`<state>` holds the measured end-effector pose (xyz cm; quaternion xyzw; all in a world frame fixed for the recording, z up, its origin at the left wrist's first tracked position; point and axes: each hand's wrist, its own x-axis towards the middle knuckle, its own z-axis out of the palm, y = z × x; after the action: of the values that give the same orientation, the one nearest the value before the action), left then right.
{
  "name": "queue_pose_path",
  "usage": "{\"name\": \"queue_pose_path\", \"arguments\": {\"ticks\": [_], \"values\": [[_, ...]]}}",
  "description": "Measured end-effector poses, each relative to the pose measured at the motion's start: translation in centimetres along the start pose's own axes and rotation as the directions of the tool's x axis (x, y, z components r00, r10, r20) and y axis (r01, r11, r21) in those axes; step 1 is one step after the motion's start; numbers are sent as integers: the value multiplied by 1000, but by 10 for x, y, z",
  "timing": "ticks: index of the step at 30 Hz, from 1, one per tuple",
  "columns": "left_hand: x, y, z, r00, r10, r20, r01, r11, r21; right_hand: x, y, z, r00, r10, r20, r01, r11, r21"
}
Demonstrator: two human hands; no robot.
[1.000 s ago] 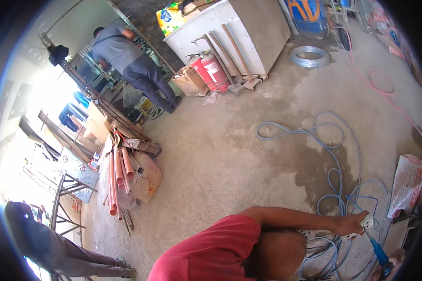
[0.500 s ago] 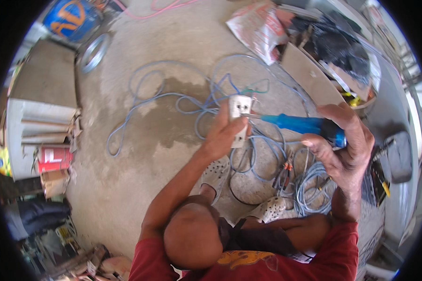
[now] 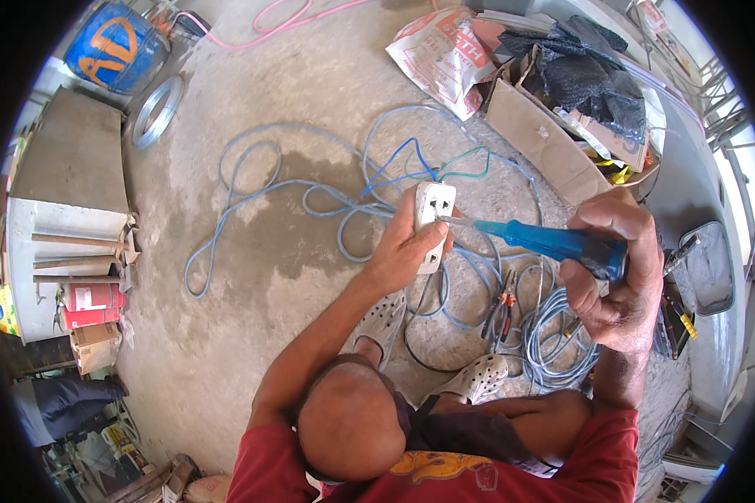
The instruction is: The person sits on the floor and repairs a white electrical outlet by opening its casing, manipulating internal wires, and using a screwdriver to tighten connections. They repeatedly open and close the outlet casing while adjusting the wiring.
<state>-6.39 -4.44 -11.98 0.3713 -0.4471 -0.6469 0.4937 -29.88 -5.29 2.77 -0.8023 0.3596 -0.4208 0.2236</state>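
My left hand (image 3: 407,247) grips a white socket strip (image 3: 434,197), thumb across its face, with blue and green wires (image 3: 470,155) at its top end. My right hand (image 3: 608,285) holds a screwdriver with a translucent blue handle (image 3: 524,236); its shaft points left to the middle of the strip, near my left thumb, and I cannot tell if the tip is seated. Below lie orange-and-black pliers (image 3: 503,310), a coil of light blue-grey cable (image 3: 545,352) and loose loops of cable (image 3: 214,235) across the concrete. My feet in perforated clogs (image 3: 482,377) are beneath me.
A torn sack (image 3: 432,59) and cardboard (image 3: 537,142) with black plastic lie ahead right. At left are a blue drum (image 3: 113,50), a wire coil (image 3: 155,113), a pale cabinet (image 3: 67,151), red extinguishers (image 3: 92,298) and a box (image 3: 94,344). A grey ledge (image 3: 713,335) lines the right.
My view has swung from the wider room, with two other people, down onto my hands and lap. Since half a second ago the strip and screwdriver sit slightly lower in view.
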Motion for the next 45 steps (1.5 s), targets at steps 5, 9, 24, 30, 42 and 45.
{"name": "queue_pose_path", "arguments": {"ticks": [5, 9, 24, 30, 42, 45], "values": [[4, -3, -7, 998, 71, 0, -71, 997, 24, -1, -3, -3, 995, 60, 75, -52, 993, -109], [4, -6, -12, 997, 71, -2, -71, 997, 34, 5, -8, -2, 983, 63, 170, -62, 998, -13], [14, -25, -22, 991, 89, 97, -81, 993, -87, -6, 23, -6, 957, 260, 131, -231, 951, -205], [17, -30, -27, 992, 105, 66, -103, 994, -23, -6, 5, 1, 965, 159, 211, -104, 963, -250], [20, -37, -32, 992, 98, 84, -101, 994, 29, -8, -3, 3, 938, 270, 217, -209, 941, -266], [18, -37, -38, 990, 127, 57, -129, 991, 35, -5, -5, 11, 963, 192, 190, -141, 956, -256]]}}
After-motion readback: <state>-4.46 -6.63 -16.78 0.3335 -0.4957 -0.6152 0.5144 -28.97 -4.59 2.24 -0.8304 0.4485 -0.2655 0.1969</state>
